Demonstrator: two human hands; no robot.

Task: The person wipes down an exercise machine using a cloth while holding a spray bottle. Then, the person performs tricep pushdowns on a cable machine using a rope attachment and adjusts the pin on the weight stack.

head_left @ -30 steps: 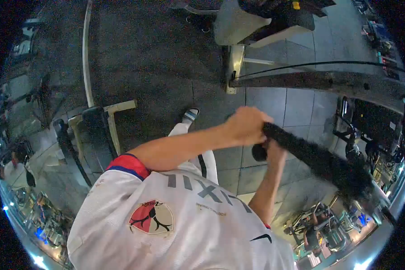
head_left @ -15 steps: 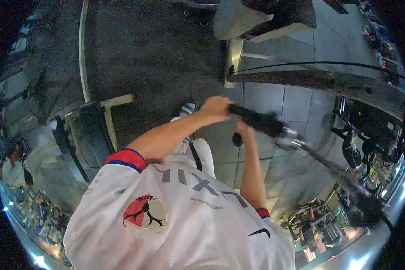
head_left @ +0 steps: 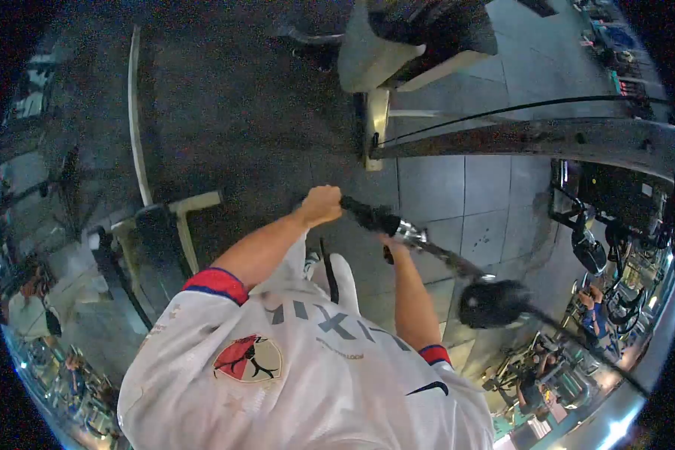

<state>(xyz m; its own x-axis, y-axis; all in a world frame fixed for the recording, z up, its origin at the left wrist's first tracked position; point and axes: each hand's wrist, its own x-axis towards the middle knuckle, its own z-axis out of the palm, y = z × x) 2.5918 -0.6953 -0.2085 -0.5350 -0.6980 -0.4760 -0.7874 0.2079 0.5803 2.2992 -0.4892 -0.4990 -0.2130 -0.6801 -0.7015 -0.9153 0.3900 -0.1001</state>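
My left hand (head_left: 322,205) is closed around the end of a black cable-machine handle (head_left: 369,216), out in front of my body. On its other side my right hand (head_left: 395,249) is also closed, with a dark knob-like end showing beside the fingers; part of that hand is hidden behind the handle. A shiny metal clip (head_left: 410,233) joins the handle to a thin linkage. That runs to a blurred black rounded piece (head_left: 495,303), from which a dark cable (head_left: 589,350) stretches off to the lower right.
A padded machine seat (head_left: 382,56) stands ahead, beside a metal frame beam (head_left: 532,139) with a cable over it. To the left is a bench-like frame (head_left: 157,225). Exercise machines (head_left: 589,244) and people line the right side. Grey tiles (head_left: 435,180) cover the floor.
Both hands and the handle have moved left and down in the view, toward my body. The black rounded piece has come up and left, away from the lower right corner.
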